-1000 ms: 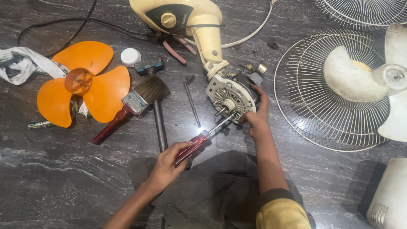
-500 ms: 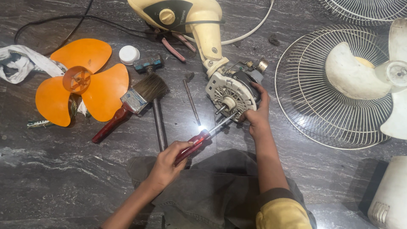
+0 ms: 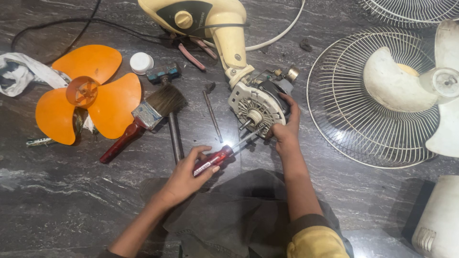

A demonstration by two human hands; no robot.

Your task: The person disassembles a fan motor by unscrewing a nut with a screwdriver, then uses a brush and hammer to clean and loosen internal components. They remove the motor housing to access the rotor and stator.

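Note:
A cream fan body (image 3: 210, 21) lies on the dark stone floor with its bare motor (image 3: 256, 112) facing me. My right hand (image 3: 286, 128) grips the motor's right side and holds it steady. A red-handled screwdriver (image 3: 215, 160) is gripped in my left hand (image 3: 187, 176), and its metal shaft points up to the right at the lower face of the motor. Light glints off the shaft near the handle.
An orange three-blade fan blade (image 3: 88, 100) lies at left beside a white cloth (image 3: 24, 71). A red-handled paintbrush (image 3: 143, 117), a metal rod (image 3: 175, 136), a thin pin (image 3: 212, 116), a white cap (image 3: 142, 62) and pliers (image 3: 192, 55) lie nearby. A wire fan guard (image 3: 354, 119) with a white blade (image 3: 397, 86) sits right.

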